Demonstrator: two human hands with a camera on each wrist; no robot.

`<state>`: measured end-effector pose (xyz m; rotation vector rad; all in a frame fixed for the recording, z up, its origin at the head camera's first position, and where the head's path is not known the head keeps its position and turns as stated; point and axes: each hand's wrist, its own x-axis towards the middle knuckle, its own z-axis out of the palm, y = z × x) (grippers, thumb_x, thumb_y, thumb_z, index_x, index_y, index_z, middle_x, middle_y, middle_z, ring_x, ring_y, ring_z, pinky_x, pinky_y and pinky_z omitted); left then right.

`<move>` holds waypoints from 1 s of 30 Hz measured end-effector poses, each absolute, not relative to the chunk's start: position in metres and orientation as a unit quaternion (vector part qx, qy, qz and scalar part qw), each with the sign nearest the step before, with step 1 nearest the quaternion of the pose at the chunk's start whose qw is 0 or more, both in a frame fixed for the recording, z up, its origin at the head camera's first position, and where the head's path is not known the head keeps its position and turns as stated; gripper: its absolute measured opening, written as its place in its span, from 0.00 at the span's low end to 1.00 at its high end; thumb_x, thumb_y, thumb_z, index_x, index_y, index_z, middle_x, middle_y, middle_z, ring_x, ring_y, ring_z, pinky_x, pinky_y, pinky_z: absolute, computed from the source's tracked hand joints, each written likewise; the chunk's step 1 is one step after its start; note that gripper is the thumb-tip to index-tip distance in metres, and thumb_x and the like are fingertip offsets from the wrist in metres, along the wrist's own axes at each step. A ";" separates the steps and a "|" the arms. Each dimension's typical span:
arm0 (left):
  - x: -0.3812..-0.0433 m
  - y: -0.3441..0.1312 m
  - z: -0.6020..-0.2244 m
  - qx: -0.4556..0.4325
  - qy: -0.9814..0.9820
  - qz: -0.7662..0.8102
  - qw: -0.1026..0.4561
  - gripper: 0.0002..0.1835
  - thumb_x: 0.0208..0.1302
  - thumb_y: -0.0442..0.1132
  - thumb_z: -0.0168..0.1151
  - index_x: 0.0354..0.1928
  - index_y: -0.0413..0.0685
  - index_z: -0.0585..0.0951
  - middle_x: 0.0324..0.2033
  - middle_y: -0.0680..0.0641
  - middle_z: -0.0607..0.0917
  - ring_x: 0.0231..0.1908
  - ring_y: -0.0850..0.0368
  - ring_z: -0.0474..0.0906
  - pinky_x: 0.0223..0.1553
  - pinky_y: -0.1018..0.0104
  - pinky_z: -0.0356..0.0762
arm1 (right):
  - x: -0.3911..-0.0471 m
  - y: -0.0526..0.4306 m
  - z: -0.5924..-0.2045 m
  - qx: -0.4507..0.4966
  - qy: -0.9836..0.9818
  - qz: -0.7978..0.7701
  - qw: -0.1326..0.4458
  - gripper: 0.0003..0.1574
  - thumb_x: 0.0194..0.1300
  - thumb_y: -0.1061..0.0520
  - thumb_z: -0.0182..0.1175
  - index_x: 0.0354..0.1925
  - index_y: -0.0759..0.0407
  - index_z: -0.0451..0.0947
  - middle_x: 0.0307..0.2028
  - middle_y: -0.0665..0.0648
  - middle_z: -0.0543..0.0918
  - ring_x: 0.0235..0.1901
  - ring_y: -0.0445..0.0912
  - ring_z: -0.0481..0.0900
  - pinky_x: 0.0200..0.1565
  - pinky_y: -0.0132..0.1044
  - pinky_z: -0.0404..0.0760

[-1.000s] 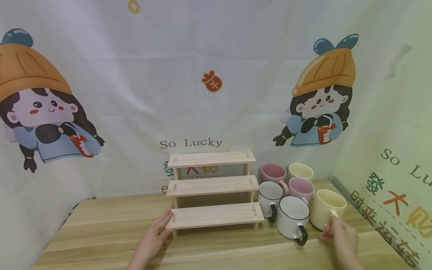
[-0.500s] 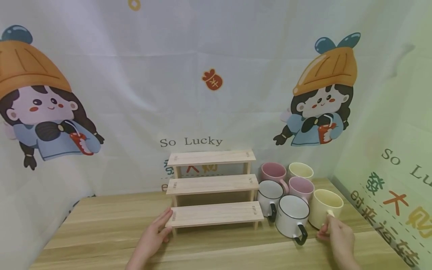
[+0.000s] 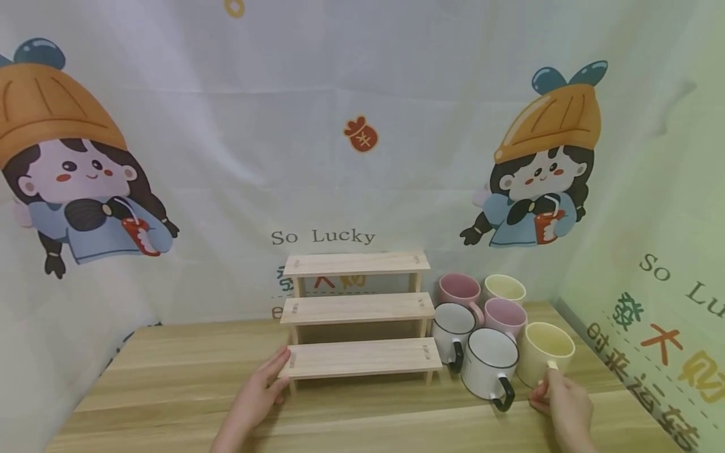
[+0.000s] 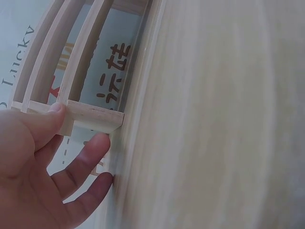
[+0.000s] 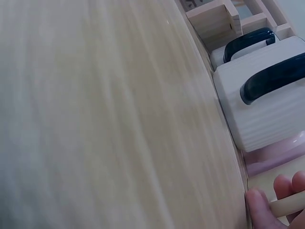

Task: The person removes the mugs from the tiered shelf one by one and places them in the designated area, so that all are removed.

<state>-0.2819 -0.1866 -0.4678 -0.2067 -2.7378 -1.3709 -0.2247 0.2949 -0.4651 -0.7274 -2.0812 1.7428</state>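
Observation:
My right hand [image 3: 566, 406] pinches the handle of the front pale-yellow mug [image 3: 548, 345], which stands upright at the right end of the mug group. In the right wrist view, thumb and fingers close on that handle [image 5: 287, 204]. My left hand [image 3: 257, 393] touches the left end of the three-step wooden shelf [image 3: 362, 360]. The left wrist view has its thumb [image 4: 56, 108] against the lowest board, with the other fingers loosely bent beside the shelf's end leg [image 4: 97, 116]. All three shelf boards are bare.
Two white mugs with black handles, the nearer one [image 3: 489, 363] in front, stand right of the shelf. Behind them are a dark-pink mug [image 3: 457, 288], a light-pink mug [image 3: 506, 314] and another pale-yellow mug [image 3: 504, 287]. A printed cloth [image 3: 340, 189] hangs behind the wooden table [image 3: 215, 352].
My right hand has shifted slightly left with the front yellow mug, which now sits closer to the nearer white mug. My left hand stays at the shelf's end.

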 end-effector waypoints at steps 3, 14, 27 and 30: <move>-0.283 -0.185 -0.469 -0.076 -0.898 -0.432 0.044 0.30 0.64 0.31 0.58 0.68 0.44 0.66 0.71 0.46 0.61 0.33 0.54 0.81 0.32 0.71 0.80 | -0.225 0.295 -0.467 -0.254 -0.723 0.620 0.169 0.27 0.67 0.56 0.43 0.14 0.62 0.73 0.18 0.49 0.79 0.20 0.38 0.80 0.29 0.30 0.86; -0.285 -0.184 -0.467 -0.127 -0.902 -0.412 0.018 0.31 0.66 0.36 0.57 0.69 0.42 0.62 0.73 0.45 0.56 0.71 0.37 0.51 0.69 0.38 0.48 | -0.222 0.305 -0.460 -0.263 -0.762 0.561 0.186 0.28 0.72 0.47 0.40 0.52 0.71 0.67 0.26 0.52 0.78 0.14 0.42 0.80 0.19 0.36 0.84; -0.273 -0.196 -0.446 -0.174 -0.953 -0.235 0.073 0.26 0.60 0.43 0.65 0.60 0.46 0.76 0.66 0.42 0.69 0.63 0.27 0.63 0.62 0.27 0.55 | -0.212 0.310 -0.421 -0.161 -0.895 0.352 0.221 0.28 0.73 0.49 0.44 0.56 0.71 0.70 0.52 0.77 0.74 0.50 0.67 0.72 0.46 0.61 0.72; -0.269 -0.198 -0.436 -0.166 -0.966 -0.189 0.058 0.31 0.58 0.55 0.64 0.62 0.50 0.75 0.68 0.43 0.67 0.64 0.22 0.57 0.60 0.21 0.46 | -0.214 0.305 -0.411 -0.101 -0.911 0.320 0.240 0.28 0.73 0.48 0.45 0.59 0.68 0.70 0.57 0.77 0.70 0.54 0.71 0.67 0.51 0.67 0.67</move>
